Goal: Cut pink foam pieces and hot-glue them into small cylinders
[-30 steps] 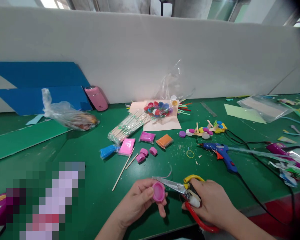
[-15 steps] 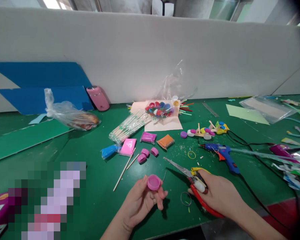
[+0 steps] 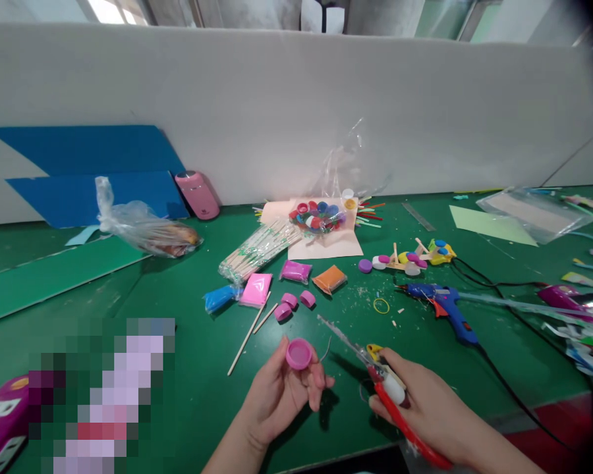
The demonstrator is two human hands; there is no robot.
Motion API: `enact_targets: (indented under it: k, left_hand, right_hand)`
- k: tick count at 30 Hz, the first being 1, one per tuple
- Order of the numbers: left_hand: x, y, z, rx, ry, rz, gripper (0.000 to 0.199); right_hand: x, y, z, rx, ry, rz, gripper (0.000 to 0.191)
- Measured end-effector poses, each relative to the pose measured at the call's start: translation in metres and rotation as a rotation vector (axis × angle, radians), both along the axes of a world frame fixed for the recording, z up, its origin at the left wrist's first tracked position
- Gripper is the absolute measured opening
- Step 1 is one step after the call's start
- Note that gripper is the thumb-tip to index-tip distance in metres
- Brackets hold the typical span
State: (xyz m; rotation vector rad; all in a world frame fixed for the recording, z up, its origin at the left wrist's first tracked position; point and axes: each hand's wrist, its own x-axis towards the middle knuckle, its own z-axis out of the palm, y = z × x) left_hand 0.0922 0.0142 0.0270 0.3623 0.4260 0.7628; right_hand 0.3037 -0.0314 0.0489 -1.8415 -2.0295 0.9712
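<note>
While a pink cap (image 3: 299, 354) is pinched at the fingertips of the left hand (image 3: 285, 398) in the lower middle of the frame, its hollow side is tipped up toward the camera. That hand is otherwise kept loosely half-open, palm up, with the other fingers curled. Scissors (image 3: 399, 416) with red and yellow handles are gripped in the right hand (image 3: 418, 398), lower right of centre, its fingers wrapped around the handles and the tips aimed up-left, clear of the cap. A small white piece (image 3: 393, 388) is seen at the same grip too (hard to tell how it's being held, tbh). Three pink rings (image 3: 283, 311) are left near the centre of the green surface (image 3: 197, 375), just beside two wooden sticks (image 3: 247, 339), and a blue glue gun (image 3: 447, 309) is laid further right.
</note>
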Motion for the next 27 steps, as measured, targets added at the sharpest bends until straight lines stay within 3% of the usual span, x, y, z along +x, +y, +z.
enact_targets:
  k: [6,9,15,22,27]
  left_hand:
    - [0.002,-0.001,0.002,-0.058,0.026,0.031,0.047]
    - [0.001,-0.001,0.005,-0.01,0.124,0.085,0.04]
    - [-0.012,0.002,0.011,0.381,0.718,0.186,0.013]
    - [-0.013,0.004,-0.002,0.776,1.195,0.276,0.024]
    - [-0.011,0.009,-0.008,1.122,1.489,0.218,0.021]
  right_hand:
    - [0.002,0.006,-0.007,0.027,-0.031,-0.062,0.022]
    - [0.005,0.012,-0.009,0.057,-0.147,-0.082,0.025]
    - [0.02,0.027,-0.012,0.259,-0.55,-0.033,0.018]
    - [0.034,0.036,-0.017,0.259,-0.568,-0.007,0.024]
    - [0.034,0.037,-0.017,0.256,-0.559,-0.01,0.024]
